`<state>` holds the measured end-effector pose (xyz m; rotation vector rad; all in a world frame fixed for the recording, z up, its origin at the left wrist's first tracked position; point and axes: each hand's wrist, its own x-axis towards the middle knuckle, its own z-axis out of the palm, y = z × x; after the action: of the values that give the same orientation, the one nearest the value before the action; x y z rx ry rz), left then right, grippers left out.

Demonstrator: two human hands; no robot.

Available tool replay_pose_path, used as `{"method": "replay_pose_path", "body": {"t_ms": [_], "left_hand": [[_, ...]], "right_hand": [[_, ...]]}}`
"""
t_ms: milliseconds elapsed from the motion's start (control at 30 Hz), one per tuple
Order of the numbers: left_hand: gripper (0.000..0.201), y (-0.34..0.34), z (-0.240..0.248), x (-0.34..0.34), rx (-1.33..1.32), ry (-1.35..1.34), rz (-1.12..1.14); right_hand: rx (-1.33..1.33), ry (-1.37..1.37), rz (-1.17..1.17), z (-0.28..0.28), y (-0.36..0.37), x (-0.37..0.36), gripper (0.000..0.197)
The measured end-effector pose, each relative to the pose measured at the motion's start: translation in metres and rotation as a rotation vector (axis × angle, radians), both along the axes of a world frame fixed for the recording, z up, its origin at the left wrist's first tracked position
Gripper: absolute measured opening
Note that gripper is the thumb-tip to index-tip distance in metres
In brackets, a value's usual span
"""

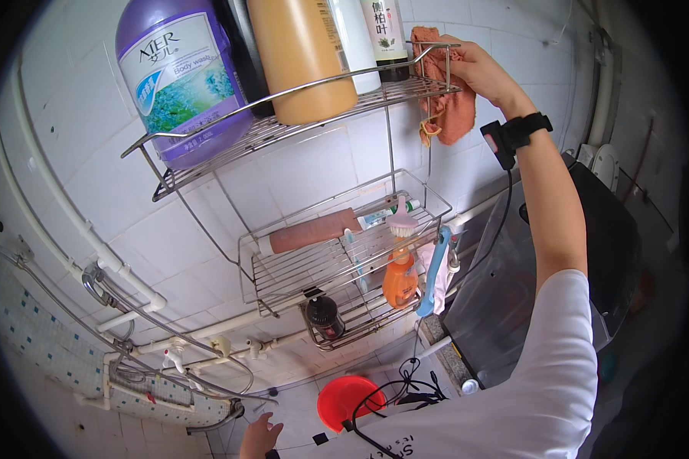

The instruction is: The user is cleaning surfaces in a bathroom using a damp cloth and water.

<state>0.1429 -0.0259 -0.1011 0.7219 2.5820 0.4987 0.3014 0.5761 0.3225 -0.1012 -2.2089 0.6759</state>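
Up at the top wire rack, the right hand has its grip closed on the orange cloth at the rack's right end. Already there, not yet released. Long axis roughly vertical, lower end hanging below the rack! Left hand, far below the rack: empty, fingers apart.

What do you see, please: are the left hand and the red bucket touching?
Apart: the head view shows floor tile between the left hand and the red bucket.

A head-worn fisheye camera is looking down from near the right hand, facing the upper wire shelf to its left.
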Motion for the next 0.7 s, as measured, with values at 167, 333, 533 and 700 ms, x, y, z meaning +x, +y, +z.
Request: {"method": "replay_pose_path", "body": {"t_ms": [167, 333, 533, 700], "left_hand": [[0.047, 0.035, 0.065, 0.024, -0.146, -0.05, 0.065], [0.043, 0.05, 0.065, 0.025, -0.089, 0.011, 0.035], [0.038, 0.059, 0.041, 0.012, -0.102, -0.028, -0.023], [0.049, 0.053, -0.009, -0.008, 0.035, -0.012, -0.017]], "right_hand": [[-0.048, 0.088, 0.151, -0.007, 0.009, 0.021, 0.033], [-0.083, -0.031, 0.206, -0.013, 0.019, 0.016, 0.038], [0.436, -0.224, 0.041, -0.001, 0.001, -0.005, 0.041], [0.156, -0.218, 0.36, 0.008, 0.0, 0.042, 0.025]]}}
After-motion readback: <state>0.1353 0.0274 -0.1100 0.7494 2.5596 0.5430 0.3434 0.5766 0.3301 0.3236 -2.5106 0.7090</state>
